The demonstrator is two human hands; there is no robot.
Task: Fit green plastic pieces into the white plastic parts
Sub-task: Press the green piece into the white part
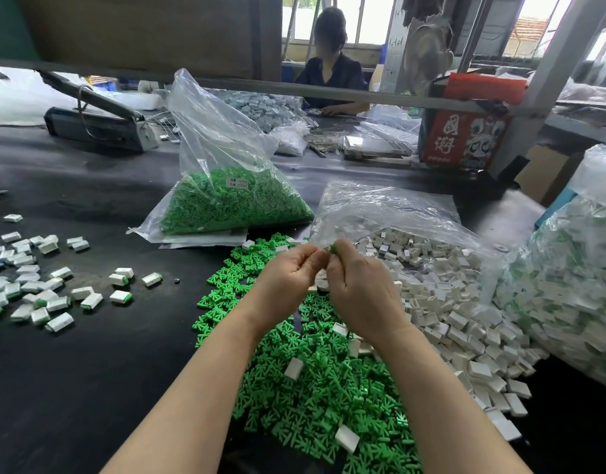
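We are working at a black table (89, 371), both hands raised together over the middle of it. Our right hand (359, 285) is pinching a green piece (332, 249) at its fingertips, only a sliver of it showing. Our left hand (291, 275) is curling its fingers in against the right, probably around a white part, though we cannot tell, since the fingers are hiding whatever sits inside.

We are judging the job as barely begun. At the left, a modest scatter of finished parts (38, 289) is lying on the table, each a small white block with a green end showing. Far more is waiting: a loose heap of green pieces (315, 388) is spreading beneath our wrists, a bag of green pieces (233, 203) is sitting just beyond it, and a pile of white parts (448, 302) is spilling from a clear bag at the right.

The green pieces are looking small, bright and branched, like little crosses. The white parts are looking like hollow, boxy shells, open at one end.
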